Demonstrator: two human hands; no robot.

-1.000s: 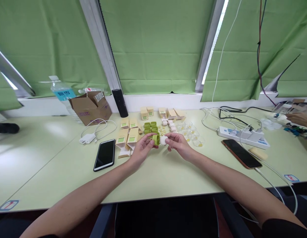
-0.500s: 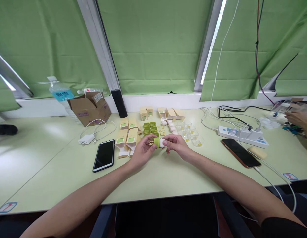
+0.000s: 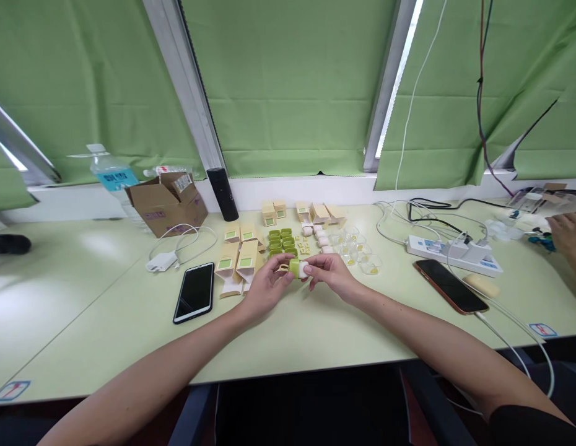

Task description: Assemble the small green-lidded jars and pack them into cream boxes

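Note:
Between both hands is a small green case with a white piece [image 3: 295, 268] at its right end and a loop at its left. My left hand [image 3: 268, 282] is closed on the green end. The fingers of my right hand [image 3: 332, 275] pinch the white end. Just beyond them stand several green square cups [image 3: 281, 238] in rows, with small yellowish pieces [image 3: 304, 244] beside them. Pale pink-white rounded pieces [image 3: 322, 236] form a line to the right, then clear plastic shells [image 3: 357, 248] with yellow bits. Cream cardboard boxes [image 3: 244, 254] lie left of my hands.
A phone [image 3: 194, 292] lies left, a charging phone [image 3: 449, 286] right. Behind it are a power strip [image 3: 455, 255] and tangled cables. A brown carton [image 3: 170, 203], black cylinder [image 3: 223, 194] and water bottle [image 3: 114, 176] stand at the back. Another person's hand [image 3: 569, 238] is far right.
My hands stay on the green case, with the right fingers shifted slightly around its white end. The other person's hand at far right has moved a little rightward.

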